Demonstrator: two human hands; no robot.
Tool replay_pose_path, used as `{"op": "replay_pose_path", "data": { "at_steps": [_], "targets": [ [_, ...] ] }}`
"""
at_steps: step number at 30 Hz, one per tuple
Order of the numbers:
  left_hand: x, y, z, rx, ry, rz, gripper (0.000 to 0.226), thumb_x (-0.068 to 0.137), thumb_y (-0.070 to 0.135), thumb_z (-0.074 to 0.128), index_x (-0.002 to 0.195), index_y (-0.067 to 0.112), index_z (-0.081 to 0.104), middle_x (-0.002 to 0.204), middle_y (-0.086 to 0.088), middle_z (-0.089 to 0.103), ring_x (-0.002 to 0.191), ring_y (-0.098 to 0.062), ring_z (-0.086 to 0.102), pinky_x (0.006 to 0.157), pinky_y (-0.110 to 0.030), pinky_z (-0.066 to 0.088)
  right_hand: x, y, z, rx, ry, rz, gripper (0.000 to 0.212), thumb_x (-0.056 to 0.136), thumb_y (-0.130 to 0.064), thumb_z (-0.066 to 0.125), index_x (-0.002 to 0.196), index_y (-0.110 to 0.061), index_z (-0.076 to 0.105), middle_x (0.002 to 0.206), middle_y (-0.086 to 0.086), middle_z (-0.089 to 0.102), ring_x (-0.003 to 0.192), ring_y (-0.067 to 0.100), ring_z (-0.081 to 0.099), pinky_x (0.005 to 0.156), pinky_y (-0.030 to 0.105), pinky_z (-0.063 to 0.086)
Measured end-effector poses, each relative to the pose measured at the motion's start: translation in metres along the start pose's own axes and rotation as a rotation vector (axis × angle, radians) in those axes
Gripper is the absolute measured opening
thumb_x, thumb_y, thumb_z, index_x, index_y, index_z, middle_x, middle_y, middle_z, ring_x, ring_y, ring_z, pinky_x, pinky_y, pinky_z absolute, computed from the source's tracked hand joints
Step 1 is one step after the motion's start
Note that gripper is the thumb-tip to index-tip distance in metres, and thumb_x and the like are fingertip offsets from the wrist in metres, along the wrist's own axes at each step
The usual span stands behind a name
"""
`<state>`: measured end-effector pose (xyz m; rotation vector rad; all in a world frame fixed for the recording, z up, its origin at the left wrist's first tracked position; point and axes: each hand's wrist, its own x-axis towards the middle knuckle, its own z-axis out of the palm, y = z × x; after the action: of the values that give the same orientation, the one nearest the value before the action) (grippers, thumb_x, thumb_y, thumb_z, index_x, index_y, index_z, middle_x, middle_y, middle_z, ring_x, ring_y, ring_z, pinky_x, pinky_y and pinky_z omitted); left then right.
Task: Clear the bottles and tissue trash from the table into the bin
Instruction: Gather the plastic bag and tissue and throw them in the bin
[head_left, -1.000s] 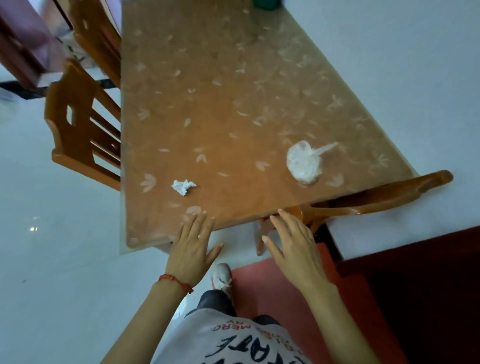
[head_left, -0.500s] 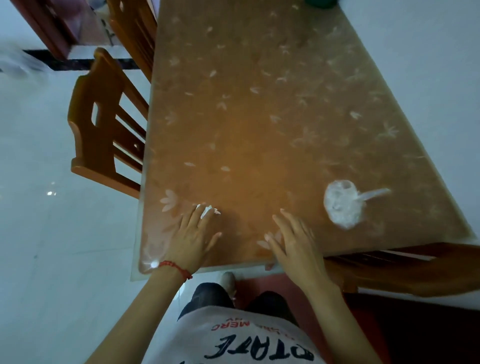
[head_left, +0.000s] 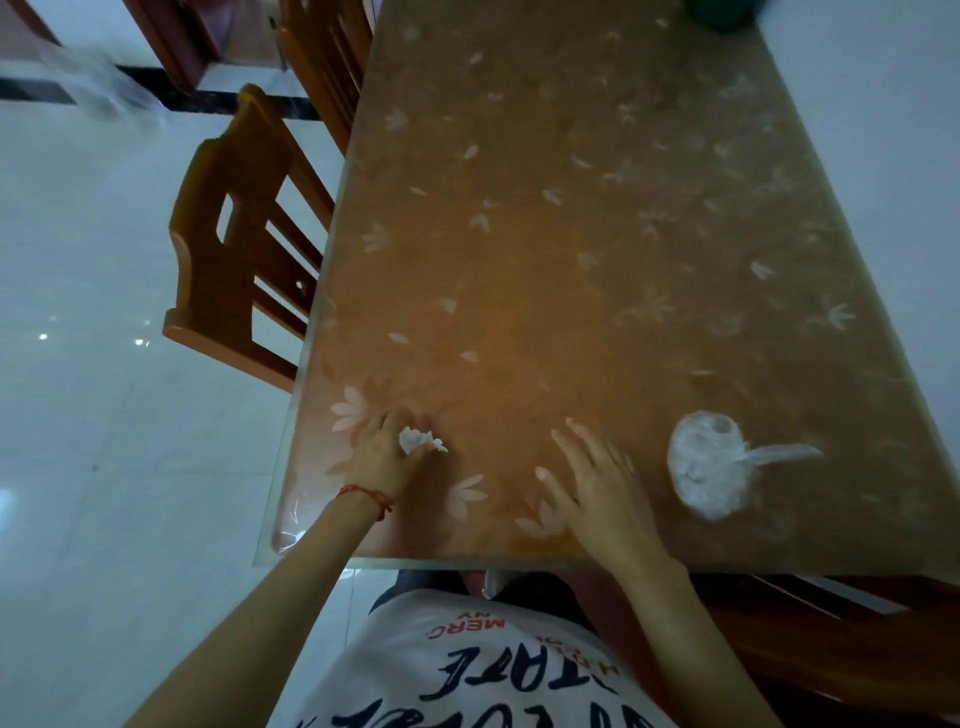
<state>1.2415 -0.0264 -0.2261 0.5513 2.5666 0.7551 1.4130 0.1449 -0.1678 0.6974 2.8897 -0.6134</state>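
A small crumpled white tissue (head_left: 418, 440) lies near the front left corner of the brown flower-patterned table (head_left: 571, 234). My left hand (head_left: 387, 454) has its fingers curled round the tissue and pinches it against the tabletop. My right hand (head_left: 597, 488) hovers flat over the table's front edge, fingers straight and holding nothing. To its right lies a tied white plastic bag (head_left: 709, 465) stuffed with tissue, its knotted tail pointing right. No bottle and no bin are in view.
Two wooden chairs, a near one (head_left: 244, 260) and a far one (head_left: 322, 57), stand along the table's left side, and another chair (head_left: 857, 649) is at the lower right. A dark green object (head_left: 724, 13) sits at the table's far end. Pale tiled floor surrounds the table.
I have stepped closer to the table. My left hand reached forward onto the tissue and closed its fingers on it. My right hand moved over the table edge, still open.
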Motion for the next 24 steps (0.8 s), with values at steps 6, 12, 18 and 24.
{"op": "replay_pose_path", "data": {
  "at_steps": [6, 12, 18, 24],
  "targets": [
    [0.011, -0.001, 0.018, 0.031, 0.042, -0.066, 0.037, 0.064, 0.007, 0.076, 0.097, -0.005, 0.065, 0.100, -0.030, 0.061, 0.090, -0.041, 0.058, 0.077, -0.038, 0.042, 0.003, 0.014, 0.002, 0.003, -0.014, 0.018, 0.050, 0.093, -0.043, 0.041, 0.136, -0.016, 0.040, 0.147, 0.004, 0.035, 0.134, 0.022, 0.032, 0.107, 0.038, 0.027],
    [0.017, -0.001, 0.025, 0.064, 0.105, 0.026, 0.009, 0.064, -0.010, 0.070, 0.072, -0.011, 0.068, 0.078, -0.034, 0.063, 0.071, -0.042, 0.063, 0.066, -0.036, 0.046, 0.009, 0.019, 0.004, 0.007, -0.009, 0.024, 0.050, 0.093, -0.042, 0.042, 0.135, -0.016, 0.041, 0.146, 0.005, 0.036, 0.135, 0.022, 0.032, 0.108, 0.037, 0.027],
    [0.023, 0.003, 0.025, -0.222, 0.035, -0.136, 0.014, 0.070, 0.003, 0.072, 0.084, 0.002, 0.072, 0.077, -0.014, 0.069, 0.069, -0.019, 0.055, 0.053, -0.007, 0.033, 0.016, 0.025, 0.000, 0.025, 0.017, 0.022, 0.049, 0.093, -0.042, 0.043, 0.134, -0.015, 0.042, 0.145, 0.006, 0.038, 0.133, 0.022, 0.034, 0.106, 0.039, 0.030],
    [0.017, 0.041, 0.038, -0.584, -0.084, -0.292, 0.021, 0.069, 0.002, 0.074, 0.060, 0.020, 0.068, 0.053, 0.015, 0.065, 0.061, 0.000, 0.059, 0.055, -0.004, 0.043, 0.014, 0.041, -0.007, 0.132, 0.049, 0.093, 0.049, 0.092, -0.041, 0.045, 0.135, -0.016, 0.042, 0.146, 0.006, 0.037, 0.132, 0.022, 0.034, 0.108, 0.038, 0.031]
  ]
}}
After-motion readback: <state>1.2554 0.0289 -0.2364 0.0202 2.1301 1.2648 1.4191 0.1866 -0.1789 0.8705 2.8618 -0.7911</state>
